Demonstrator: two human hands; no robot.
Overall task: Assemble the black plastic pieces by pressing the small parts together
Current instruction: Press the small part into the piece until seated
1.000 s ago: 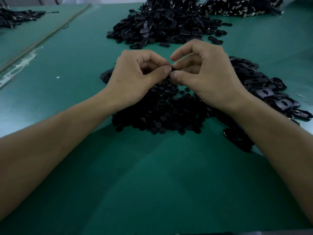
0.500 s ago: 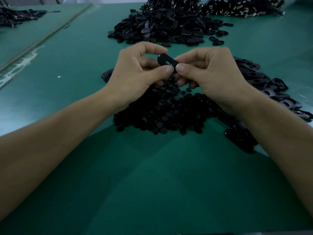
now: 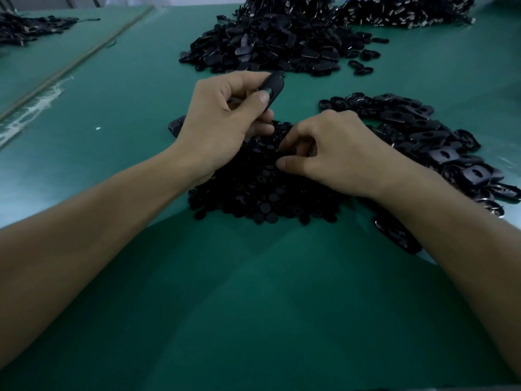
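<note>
The green desk (image 3: pixel 253 306) is wide, and black plastic lies on it in heaps. The biggest heap (image 3: pixel 262 43) sits far away in the middle. A back heap (image 3: pixel 408 9) lies behind it on the right, and a dark heap (image 3: pixel 25 29) is far off on the left. They are too far and too dim to tell if their pieces are done.

Closer, on the right, lie many flat pieces with holes (image 3: pixel 423 131). Their holes look empty, so they are likely waiting for their turn. Right in front of the person is the pile of small round parts (image 3: pixel 262 193), and it is a thick pile.

The left hand (image 3: pixel 220 122) is up above that pile. Its thumb and fingers pinch one oval piece (image 3: pixel 272 87) and hold it tilted in the air. There is a round spot in its middle, next to the thumb, but it is too dark to tell if a part sits in it.

The right hand (image 3: pixel 338 153) is down on the small round parts. Its fingers curl in toward the thumb. Whether they have a part between them is hidden.

So the job seems to be somewhere in the middle. One piece is in hand, and a lot of flat pieces and round parts are left to press together.
</note>
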